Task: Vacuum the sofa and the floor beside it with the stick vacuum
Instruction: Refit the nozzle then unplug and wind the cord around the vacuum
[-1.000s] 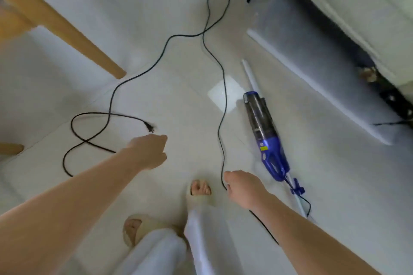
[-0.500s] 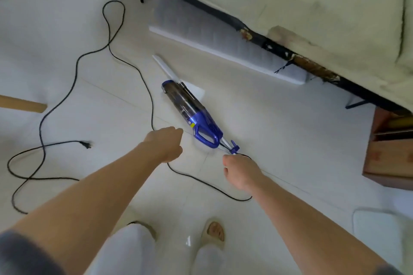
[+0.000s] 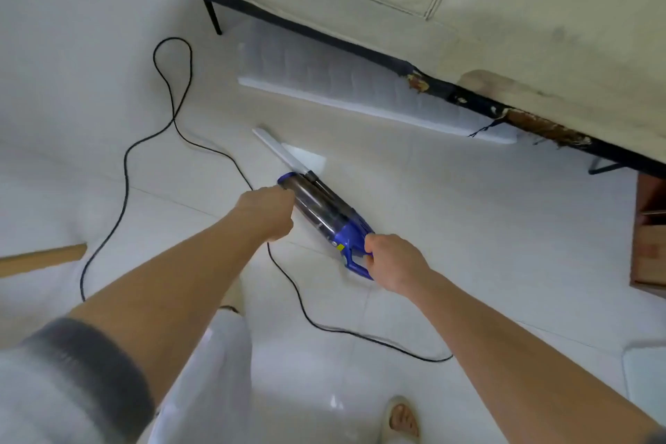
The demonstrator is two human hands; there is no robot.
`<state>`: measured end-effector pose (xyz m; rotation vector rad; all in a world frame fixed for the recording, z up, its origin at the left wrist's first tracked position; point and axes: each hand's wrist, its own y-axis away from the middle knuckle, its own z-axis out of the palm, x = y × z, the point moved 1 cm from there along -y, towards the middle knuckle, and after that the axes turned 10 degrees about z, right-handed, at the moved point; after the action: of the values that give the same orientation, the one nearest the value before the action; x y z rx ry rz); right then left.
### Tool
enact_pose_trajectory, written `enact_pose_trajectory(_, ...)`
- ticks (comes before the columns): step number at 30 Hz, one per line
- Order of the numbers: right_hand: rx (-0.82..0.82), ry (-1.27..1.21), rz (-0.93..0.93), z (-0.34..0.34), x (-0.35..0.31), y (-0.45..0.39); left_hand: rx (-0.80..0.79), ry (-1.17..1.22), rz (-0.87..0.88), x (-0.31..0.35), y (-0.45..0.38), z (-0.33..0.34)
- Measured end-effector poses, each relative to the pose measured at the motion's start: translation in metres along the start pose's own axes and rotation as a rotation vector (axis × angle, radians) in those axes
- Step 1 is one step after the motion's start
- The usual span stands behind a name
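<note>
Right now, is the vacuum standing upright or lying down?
Lying down. The vacuum is flat on the floor tiles, nozzle toward the sofa; the right hand grips its handle.

Person seen from above: bare forearms, a grey sleeve (image 3: 83,371) pushed up the left arm, pale white trousers (image 3: 205,382), and a beige open-toed slipper (image 3: 403,420) on one foot.

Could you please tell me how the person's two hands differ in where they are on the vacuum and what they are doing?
The right hand grips the blue handle at the near end of the stick vacuum; the left hand sits curled beside the dark dust bin farther up, its contact hidden. The right hand lies nearer the sofa side, the left nearer the black cord. Both reach down toward the vacuum, which lies on the floor.
</note>
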<state>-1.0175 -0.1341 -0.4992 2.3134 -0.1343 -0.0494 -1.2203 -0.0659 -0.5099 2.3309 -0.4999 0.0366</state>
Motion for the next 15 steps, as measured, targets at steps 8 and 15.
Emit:
enact_pose_trajectory(8, 0.063, -0.103, 0.057, 0.010, -0.132, -0.135, 0.009, -0.156, 0.067, -0.147, -0.098, 0.016)
enact_pose_trajectory(15, 0.087, -0.140, 0.144, 0.067, -0.153, -0.237, 0.129, -0.297, 0.240, -0.172, -0.194, 0.077)
